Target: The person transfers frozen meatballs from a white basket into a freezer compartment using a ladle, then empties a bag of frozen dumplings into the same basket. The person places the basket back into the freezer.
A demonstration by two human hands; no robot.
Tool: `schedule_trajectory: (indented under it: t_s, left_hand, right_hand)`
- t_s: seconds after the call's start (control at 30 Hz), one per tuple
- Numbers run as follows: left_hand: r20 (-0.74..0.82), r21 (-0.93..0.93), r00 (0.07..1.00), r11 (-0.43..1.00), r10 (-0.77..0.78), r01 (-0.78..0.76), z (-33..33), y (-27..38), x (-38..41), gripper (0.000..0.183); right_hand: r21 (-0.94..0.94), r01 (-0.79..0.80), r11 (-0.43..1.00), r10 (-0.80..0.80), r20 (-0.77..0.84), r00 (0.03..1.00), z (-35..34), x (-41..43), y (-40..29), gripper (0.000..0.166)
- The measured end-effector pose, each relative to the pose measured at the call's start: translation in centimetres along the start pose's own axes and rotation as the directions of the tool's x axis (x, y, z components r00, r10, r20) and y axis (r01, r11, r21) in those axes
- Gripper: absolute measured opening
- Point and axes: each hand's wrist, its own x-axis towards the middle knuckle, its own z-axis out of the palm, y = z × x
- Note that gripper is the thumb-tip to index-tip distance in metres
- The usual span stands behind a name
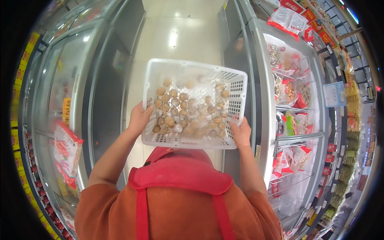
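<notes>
A white perforated plastic basket (196,64) is held in front of my body, above the aisle floor. My left hand (140,118) grips its left side, thumb over the rim. On the opposite side, my right hand (241,132) holds the lower right corner, with the fingers partly hidden by the basket wall. Many round, tan-brown balls of food (169,121) lie loose over the basket's bottom. Some look pale, and haze blurs several of them; their exact kind cannot be told.
Chest freezers line both sides of the pale tiled floor (177,39). The left one has sliding glass lids (64,69) with a bag of frozen food (68,150) on top. Bagged food (289,91) fills wire-divided sections of the right freezer (261,99). Stocked shelves stand beyond.
</notes>
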Motion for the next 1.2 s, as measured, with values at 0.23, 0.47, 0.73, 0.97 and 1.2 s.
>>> schedule_trajectory:
  t_s: [0.23,0.47,0.73,0.97,1.2]
  left_hand:
    - [-0.173,0.0,0.926,0.94,0.336,-0.342,-1.9,9.3,-1.3,0.033]
    - [-0.02,-0.157,1.0,0.988,-0.012,0.008,3.6,1.8,0.2,0.035]
    - [0.107,-0.369,0.987,0.917,-0.12,0.152,0.9,3.6,3.4,0.034]
    - [0.284,-0.581,0.954,0.774,-0.096,0.25,2.9,1.5,1.3,0.047]
    - [0.445,-0.708,0.885,0.552,-0.136,0.441,0.9,0.3,-0.5,0.058]
  right_hand:
    - [0.55,0.149,0.822,-0.04,-0.204,0.978,-3.6,-3.4,-3.4,0.039]
    - [0.12,0.01,0.993,-0.002,-0.065,0.998,-3.7,-0.8,1.9,0.038]
    - [0.114,0.046,0.992,-0.028,-0.154,0.988,-6.2,-2.6,-7.2,0.035]
    - [-0.156,0.067,0.985,-0.083,-0.097,0.992,-8.5,-1.6,-8.6,0.037]
    - [0.505,0.03,0.862,-0.071,0.062,0.996,-14.5,-2.7,-8.6,0.068]
